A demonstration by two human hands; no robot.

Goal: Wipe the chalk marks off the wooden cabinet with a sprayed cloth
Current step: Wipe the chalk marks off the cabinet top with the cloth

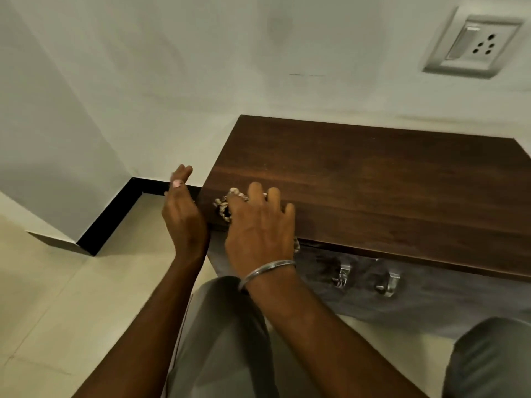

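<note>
Wooden cabinet top: cloth is pressed down under R hand, fingers splayed, prob. for wiping pressure; L hand is held straight-fingered beside the edge, gripping nothing.

The cabinet is dark brown wood-grain, the cloth brown-and-white patterned.

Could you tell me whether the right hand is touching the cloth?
Touching: the head view shows the right hand pressing the cloth onto the cabinet top.
</note>
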